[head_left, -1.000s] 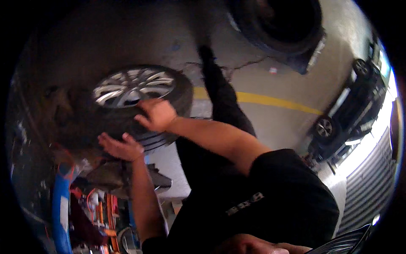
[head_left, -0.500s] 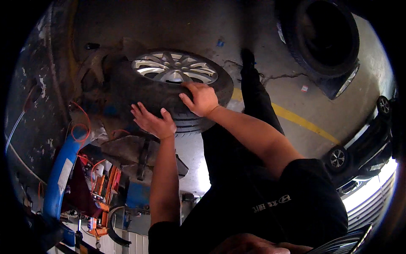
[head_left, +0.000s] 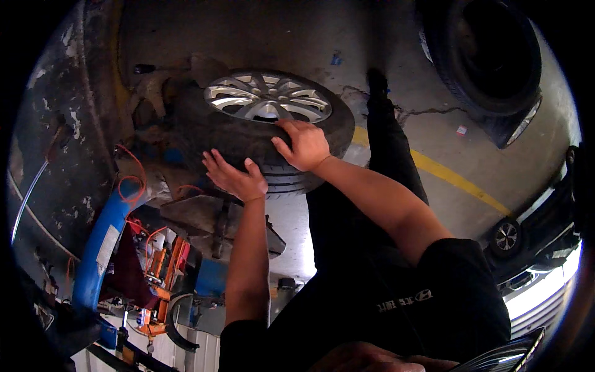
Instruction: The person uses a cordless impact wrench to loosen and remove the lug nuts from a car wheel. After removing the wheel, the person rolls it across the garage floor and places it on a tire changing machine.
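Observation:
A car wheel lies tilted in front of me, a black tyre [head_left: 342,127] around a silver multi-spoke rim [head_left: 268,102]. My left hand [head_left: 235,178] rests against the near left part of the tyre, fingers stretched and thumb apart. On the near sidewall, just below the rim's edge, lies my right hand [head_left: 304,146], palm down, with its thumb spread from the fingers. Neither hand is wrapped around anything. Under the wheel's left side is a dark metal machine part [head_left: 186,217], partly hidden by the tyre and my left forearm.
A blue curved arm [head_left: 99,251] with a red hose [head_left: 144,177] stands at left, beside orange equipment [head_left: 162,291]. Loose tyres [head_left: 446,74] stand at the far right. A parked car [head_left: 539,217] is at the right edge. A yellow line [head_left: 455,180] crosses the floor.
The whole scene has shifted slightly to the right in the view. Both hands stay at nearly the same places on the tyre.

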`<state>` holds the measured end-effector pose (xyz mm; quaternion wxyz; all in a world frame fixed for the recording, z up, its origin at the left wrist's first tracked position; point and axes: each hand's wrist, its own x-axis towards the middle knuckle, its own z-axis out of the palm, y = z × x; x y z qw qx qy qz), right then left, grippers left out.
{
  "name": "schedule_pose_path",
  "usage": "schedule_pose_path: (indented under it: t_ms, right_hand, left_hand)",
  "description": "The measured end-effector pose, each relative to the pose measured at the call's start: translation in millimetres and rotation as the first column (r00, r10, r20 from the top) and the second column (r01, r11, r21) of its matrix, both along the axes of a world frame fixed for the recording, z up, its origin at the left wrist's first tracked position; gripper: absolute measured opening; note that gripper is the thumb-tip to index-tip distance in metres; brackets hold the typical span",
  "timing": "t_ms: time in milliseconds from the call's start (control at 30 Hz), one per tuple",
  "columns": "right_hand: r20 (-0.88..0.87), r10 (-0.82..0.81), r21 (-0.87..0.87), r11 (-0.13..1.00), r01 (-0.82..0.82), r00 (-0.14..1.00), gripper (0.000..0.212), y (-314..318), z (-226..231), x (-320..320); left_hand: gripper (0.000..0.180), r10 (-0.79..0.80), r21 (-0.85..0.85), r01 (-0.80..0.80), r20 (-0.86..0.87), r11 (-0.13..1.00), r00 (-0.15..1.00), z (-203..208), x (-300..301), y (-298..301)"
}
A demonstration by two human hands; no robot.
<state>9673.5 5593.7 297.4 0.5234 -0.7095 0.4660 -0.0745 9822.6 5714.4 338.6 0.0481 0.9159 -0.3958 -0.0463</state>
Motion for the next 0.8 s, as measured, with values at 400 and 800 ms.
schedule_pose_path:
  t_ms: [400,800]
  right_hand:
    - [0.020,-0.016,-0.060,0.998,0.017,1.000,0.043,3.1,-3.9,-0.5]
    - [0.011,0.001,0.017,1.000,-0.001,1.000,0.048,-0.7,2.1,0.2]
  left_hand:
    - [0.084,0.010,-0.018,-0.010,-0.014,1.000,1.000,-2.2,0.0,2.4]
    - [0.083,-0.010,-0.043,0.009,-0.021,0.999,1.000,-4.6,3.9,8.5]
